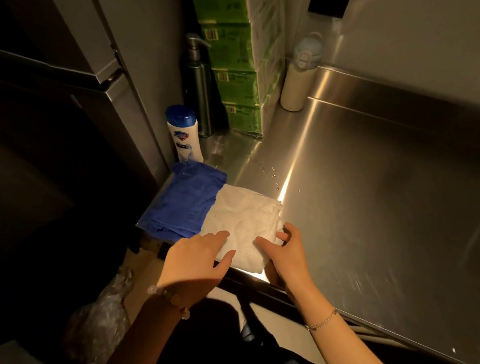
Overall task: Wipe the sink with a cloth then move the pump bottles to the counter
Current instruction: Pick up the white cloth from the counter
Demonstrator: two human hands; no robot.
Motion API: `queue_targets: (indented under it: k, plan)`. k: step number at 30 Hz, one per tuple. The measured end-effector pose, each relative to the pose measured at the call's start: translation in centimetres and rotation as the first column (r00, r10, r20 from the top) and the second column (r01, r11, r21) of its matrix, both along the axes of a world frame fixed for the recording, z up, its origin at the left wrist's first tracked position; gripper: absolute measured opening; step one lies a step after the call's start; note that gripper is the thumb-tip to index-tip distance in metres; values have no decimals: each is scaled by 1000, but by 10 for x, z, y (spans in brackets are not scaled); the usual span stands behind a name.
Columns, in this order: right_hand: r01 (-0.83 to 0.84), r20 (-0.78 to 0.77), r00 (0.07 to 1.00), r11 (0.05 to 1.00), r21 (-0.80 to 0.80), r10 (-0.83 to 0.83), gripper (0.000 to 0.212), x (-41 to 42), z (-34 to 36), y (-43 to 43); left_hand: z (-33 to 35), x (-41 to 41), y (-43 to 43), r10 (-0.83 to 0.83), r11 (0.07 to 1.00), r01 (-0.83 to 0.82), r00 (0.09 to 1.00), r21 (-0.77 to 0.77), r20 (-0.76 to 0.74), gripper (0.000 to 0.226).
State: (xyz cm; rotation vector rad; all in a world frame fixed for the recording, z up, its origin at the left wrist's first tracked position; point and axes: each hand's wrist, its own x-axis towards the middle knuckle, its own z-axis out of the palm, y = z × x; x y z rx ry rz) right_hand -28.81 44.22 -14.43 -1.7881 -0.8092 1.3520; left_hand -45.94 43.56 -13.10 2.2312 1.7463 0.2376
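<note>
At the bench's near edge we are noting left hand spread on the cloth, right hand pinching it; wiping seemingly not begun.

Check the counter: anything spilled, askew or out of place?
Small specks lie scattered on the steel counter just beyond the white cloth, like crumbs or droplets not wiped away. The cloth's near corner lies right at the counter's front edge. The pump bottle and blue-capped bottle stand upright.
</note>
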Motion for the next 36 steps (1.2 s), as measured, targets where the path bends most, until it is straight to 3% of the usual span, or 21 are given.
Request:
queue_targets:
  k: [4, 8, 11, 17, 27, 36]
  plan:
    - [101, -46, 994, 995, -16, -102, 67, -6, -6, 5, 2, -1, -5, -10, 1000, 10, 1000, 28, 10, 46]
    - [196, -225, 951, 977, -85, -210, 51, -10, -9, 11, 7, -3, -9, 1, 998, -3, 1000, 69, 17, 45]
    - [170, -311, 931, 981, -95, -191, 28, -12, -5, 15, 9, -6, -9, 3, 993, -6, 1000, 115, 25, 47]
    - [102, -317, 940, 990, -94, -127, 15, -15, 2, 18, 16, -9, -9, -10, 986, 1, 999, 166, 51, 47]
    - [109, -310, 947, 992, 68, -83, 9, -7, 18, 18, 34, -7, -4, -16, 967, 15, 1000, 255, -1, 36]
    - [192, -314, 942, 959, 208, -120, 17, 30, 58, 19, 61, 18, 15, -47, 930, 43, 999, 364, 1, 30]
